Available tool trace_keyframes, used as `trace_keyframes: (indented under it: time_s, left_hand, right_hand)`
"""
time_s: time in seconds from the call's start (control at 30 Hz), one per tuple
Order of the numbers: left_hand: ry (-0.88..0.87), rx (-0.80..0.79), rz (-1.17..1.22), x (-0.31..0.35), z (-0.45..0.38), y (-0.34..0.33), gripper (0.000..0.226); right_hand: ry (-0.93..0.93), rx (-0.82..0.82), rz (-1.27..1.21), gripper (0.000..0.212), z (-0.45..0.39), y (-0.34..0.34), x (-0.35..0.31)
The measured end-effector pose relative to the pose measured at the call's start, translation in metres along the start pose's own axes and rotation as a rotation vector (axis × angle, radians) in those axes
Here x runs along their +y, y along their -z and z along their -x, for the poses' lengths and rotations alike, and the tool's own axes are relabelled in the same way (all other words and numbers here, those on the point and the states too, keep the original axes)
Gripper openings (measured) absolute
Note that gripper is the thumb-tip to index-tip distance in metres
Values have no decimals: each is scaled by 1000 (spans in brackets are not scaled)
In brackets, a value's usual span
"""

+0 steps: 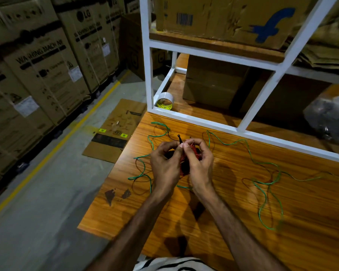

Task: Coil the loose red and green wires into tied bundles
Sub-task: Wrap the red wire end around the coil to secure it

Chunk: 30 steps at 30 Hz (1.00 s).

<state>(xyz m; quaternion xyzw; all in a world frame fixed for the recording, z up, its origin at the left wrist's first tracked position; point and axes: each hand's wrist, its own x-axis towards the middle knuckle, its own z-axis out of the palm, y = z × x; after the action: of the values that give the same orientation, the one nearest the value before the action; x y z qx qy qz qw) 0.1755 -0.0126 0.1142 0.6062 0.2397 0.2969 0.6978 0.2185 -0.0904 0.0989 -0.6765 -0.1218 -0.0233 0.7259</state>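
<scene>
Mostly hidden between the left hand [165, 167] and the right hand [199, 163]: a small coil of thin red wire [185, 166], its turn count and any tie impossible to make out. Covered under both wrists where the long loose green wire [266, 183] crosses the wooden bench [243, 222], and cut off at the right edge. Cropped there too, and blurred: a crinkled clear plastic bag [330, 117], contents unreadable. Too small to identify: a dark stub [179, 139] above the fingertips.

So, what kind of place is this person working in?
Most likely a warehouse or stockroom: stacked appliance cartons line an aisle marked by a yellow floor line, and a white shelf rack holds more cardboard boxes.
</scene>
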Motion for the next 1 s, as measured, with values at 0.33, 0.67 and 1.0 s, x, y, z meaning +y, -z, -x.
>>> trace_keyframes:
  time_s: [0.33,0.67,1.0]
  left_hand:
    - [-104,-79,-63,4,10,-3,4]
    - [20,-26,59,7,16,-3,12]
    - [281,-39,394,17,18,-3,14]
  right_hand:
    - [-111,-75,-126,6,-5,12,-3]
    - [-160,-106,-217,6,-3,16,-6]
    - [-70,-12,-247,4,-3,13,-7]
